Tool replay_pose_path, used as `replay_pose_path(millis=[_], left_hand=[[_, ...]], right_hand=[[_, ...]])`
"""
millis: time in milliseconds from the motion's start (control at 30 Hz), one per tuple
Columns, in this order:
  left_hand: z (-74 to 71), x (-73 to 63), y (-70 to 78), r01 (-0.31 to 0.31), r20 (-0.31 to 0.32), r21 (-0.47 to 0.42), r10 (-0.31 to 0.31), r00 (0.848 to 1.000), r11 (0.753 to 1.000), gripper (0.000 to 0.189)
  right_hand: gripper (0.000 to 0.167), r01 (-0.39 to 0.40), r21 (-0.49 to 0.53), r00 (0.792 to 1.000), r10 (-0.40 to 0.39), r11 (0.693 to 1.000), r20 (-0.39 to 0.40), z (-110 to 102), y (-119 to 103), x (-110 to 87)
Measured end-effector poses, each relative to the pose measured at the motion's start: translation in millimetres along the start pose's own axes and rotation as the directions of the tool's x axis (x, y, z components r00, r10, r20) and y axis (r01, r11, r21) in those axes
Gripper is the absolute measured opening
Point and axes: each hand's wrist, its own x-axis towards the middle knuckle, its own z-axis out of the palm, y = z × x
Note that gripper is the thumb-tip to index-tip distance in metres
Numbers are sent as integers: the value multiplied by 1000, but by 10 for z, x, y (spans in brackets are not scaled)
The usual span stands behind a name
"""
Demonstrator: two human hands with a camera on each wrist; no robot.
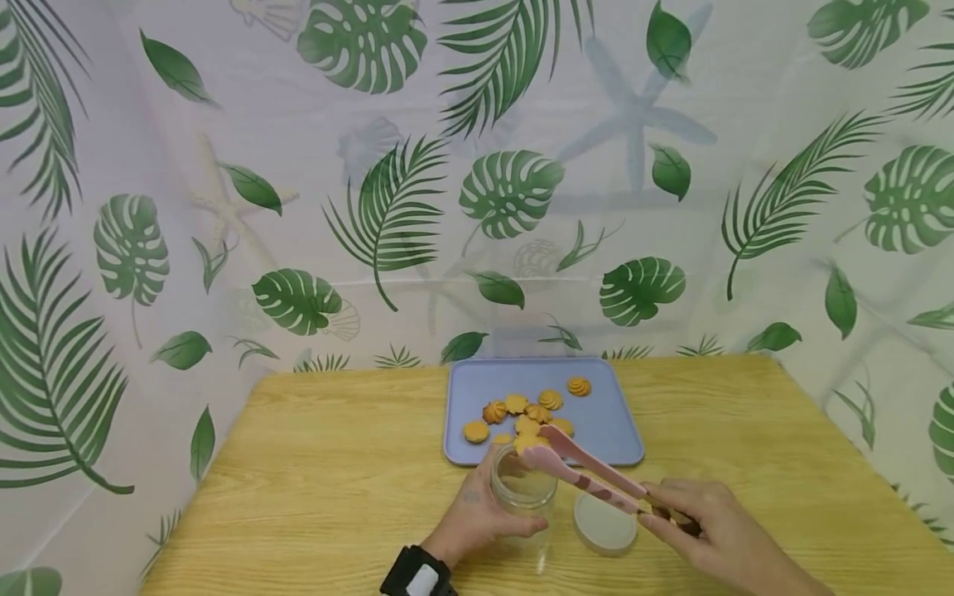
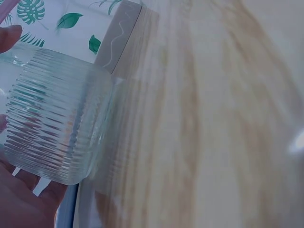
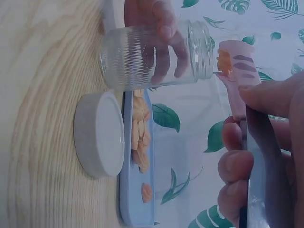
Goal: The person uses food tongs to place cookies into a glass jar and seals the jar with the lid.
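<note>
My left hand (image 1: 477, 515) grips a clear glass jar (image 1: 524, 499) with ribbed sides, fingers and thumb around it. In the right wrist view the open mouth of the jar (image 3: 202, 50) faces the tongs, and nothing shows inside. My right hand (image 1: 704, 520) holds pink-tipped tongs (image 1: 592, 483) by their metal handle. A golden cookie (image 3: 223, 61) is between the tong tips, just above the jar's mouth. Behind the jar lies a blue tray (image 1: 614, 434) with several piped cookies (image 1: 551, 400) on it.
A white round lid (image 1: 605, 523) lies on the wooden table (image 1: 335, 463), right of the jar and below the tongs. A leaf-printed sheet (image 1: 417, 331) hangs behind and at both sides of the table.
</note>
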Motion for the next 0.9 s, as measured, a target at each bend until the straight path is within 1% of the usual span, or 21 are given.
replay_pose_path(millis=[167, 333, 467, 633, 700, 767, 833, 900], left_hand=[[-22, 1, 13, 17, 2, 2, -17, 1000, 1000, 89], [-16, 5, 13, 17, 5, 10, -18, 1000, 1000, 86], [-5, 7, 18, 24, 4, 5, -24, 1000, 1000, 85], [-3, -8, 10, 11, 13, 8, -11, 1000, 1000, 83], [-4, -10, 8, 3, 18, 6, -3, 1000, 1000, 82], [-4, -5, 8, -6, 21, 4, 6, 1000, 1000, 83], [-6, 1, 6, -8, 23, -1, 8, 1000, 1000, 82], [-7, 8, 2, -11, 19, -5, 11, 1000, 1000, 82]], right_hand=[[34, -30, -8, 999, 30, 1000, 28, 24, -65, 10], [31, -66, -2, 996, 66, 998, 52, 27, -104, 4], [27, -86, -23, 994, 88, 996, 66, 10, -112, -2], [21, -114, -29, 989, 116, 993, 90, 0, -115, -16], [21, -125, -14, 989, 126, 992, 82, 4, -105, -18], [23, -132, -8, 990, 132, 991, 49, 10, -80, -18], [22, -170, -24, 985, 170, 985, 7, 19, -40, -10], [16, -233, -68, 972, 232, 970, -24, 30, 18, 0]])
